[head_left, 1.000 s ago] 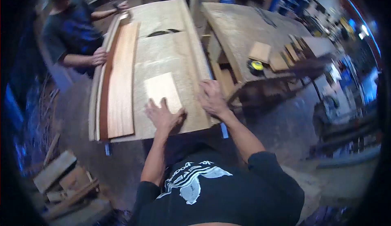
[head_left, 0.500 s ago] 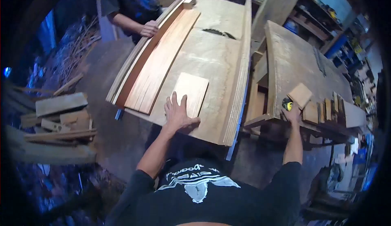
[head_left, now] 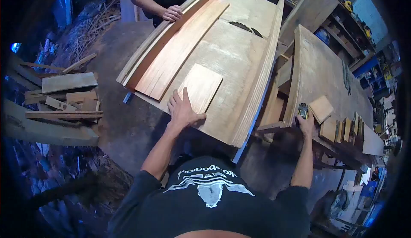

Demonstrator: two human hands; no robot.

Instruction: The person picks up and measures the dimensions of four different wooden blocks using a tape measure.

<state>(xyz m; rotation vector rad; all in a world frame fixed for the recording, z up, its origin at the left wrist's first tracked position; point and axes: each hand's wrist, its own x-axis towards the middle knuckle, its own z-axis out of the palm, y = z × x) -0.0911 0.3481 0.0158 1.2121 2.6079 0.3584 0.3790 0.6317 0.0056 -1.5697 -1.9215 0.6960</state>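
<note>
My left hand (head_left: 183, 110) lies with spread fingers at the near left corner of a short pale wooden board (head_left: 202, 86). Its fingertips touch the board's left side and the thumb points along the near end. The board rests flat on a plywood saw table (head_left: 239, 60). At the right, my right hand (head_left: 306, 125) has its fingers around a yellow and black tape measure (head_left: 303, 110), over the corner of a second workbench (head_left: 317, 66). A small square wooden block (head_left: 321, 109) lies just beside the tape measure.
A toothed saw blade (head_left: 246, 29) sticks up through the table. A long plank (head_left: 184, 51) lies along the left fence (head_left: 165, 36), where another person's hand (head_left: 172, 13) rests. Offcuts (head_left: 68, 92) are piled at the left. Several wood pieces (head_left: 342, 130) line the second bench's edge.
The view has shifted a little. My right hand has turned, so more of the tape measure shows, held upright. My left hand stays at the short board's corner.
</note>
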